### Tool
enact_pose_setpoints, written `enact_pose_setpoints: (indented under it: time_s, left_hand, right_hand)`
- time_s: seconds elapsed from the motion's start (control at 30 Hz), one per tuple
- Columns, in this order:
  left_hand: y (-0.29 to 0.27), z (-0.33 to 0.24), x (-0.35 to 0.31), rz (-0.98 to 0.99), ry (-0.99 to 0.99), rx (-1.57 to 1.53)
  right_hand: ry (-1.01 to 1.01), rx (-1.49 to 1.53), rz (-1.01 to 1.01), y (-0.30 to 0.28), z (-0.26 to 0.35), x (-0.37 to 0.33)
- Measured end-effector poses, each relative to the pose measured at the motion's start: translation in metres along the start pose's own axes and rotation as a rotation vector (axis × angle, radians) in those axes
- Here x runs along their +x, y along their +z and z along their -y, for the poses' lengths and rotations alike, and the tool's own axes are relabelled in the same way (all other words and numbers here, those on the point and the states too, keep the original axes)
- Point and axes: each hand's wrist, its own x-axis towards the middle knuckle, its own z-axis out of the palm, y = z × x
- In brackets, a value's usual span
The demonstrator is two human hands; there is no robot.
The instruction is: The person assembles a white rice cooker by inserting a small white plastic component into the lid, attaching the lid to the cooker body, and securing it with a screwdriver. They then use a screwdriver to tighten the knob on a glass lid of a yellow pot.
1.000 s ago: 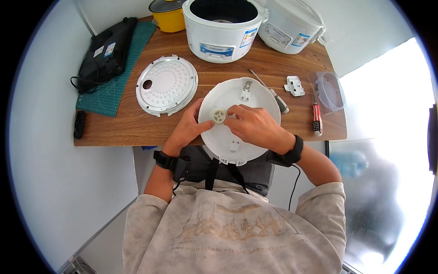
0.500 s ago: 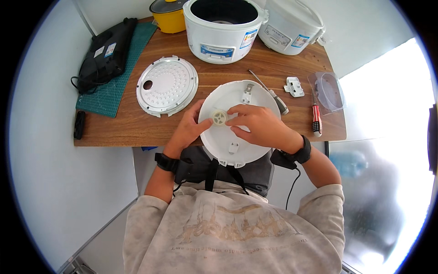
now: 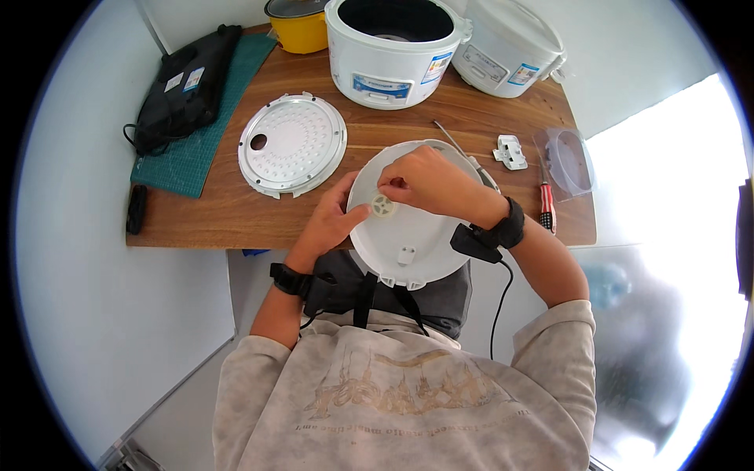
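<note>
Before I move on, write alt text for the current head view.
The left hand holds the edge of a round white shell, and the right hand is curled close to the small cream wheel inside. A wooden table bears a silver disc, a red-handled screwdriver and an open white cooker.

- Lid [image 3: 420,233]: white, round and shallow like a dish, its hollow inner side facing up. It lies across the middle of the worktop's [image 3: 192,224] front edge, the near part jutting out past it. Whether it lies flat or tilts a little is hard to judge from above.
- Lugs [image 3: 415,286]: white, standing out from the lid's near rim, beyond the worktop's front edge.
- Disc [image 3: 383,206]: small, cream, spoked like a wheel, with darker gaps. It sits inside the lid, left of centre.
- Bracket [image 3: 406,255]: small, white, two-holed, inside the lid's near part.
</note>
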Motion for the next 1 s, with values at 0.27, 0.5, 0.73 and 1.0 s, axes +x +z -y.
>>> enact_pose_setpoints:
  time_s: [0.27,0.5,0.73,1.0]
  left_hand:
    - [0.002,-0.002,-0.001,-0.003,0.029,0.034]
    - [0.001,-0.002,-0.002,0.010,0.031,0.034]
    - [0.001,-0.004,-0.001,0.015,0.059,0.081]
    - [0.000,0.001,0.000,0.017,0.059,0.042]
  right_hand:
    - [-0.046,-0.145,0.073,-0.006,0.007,0.007]
    - [-0.075,-0.200,0.058,-0.004,0.010,0.012]
    - [-0.079,-0.168,0.030,-0.003,0.012,0.012]
    - [-0.057,-0.166,0.016,0.004,0.005,0.012]
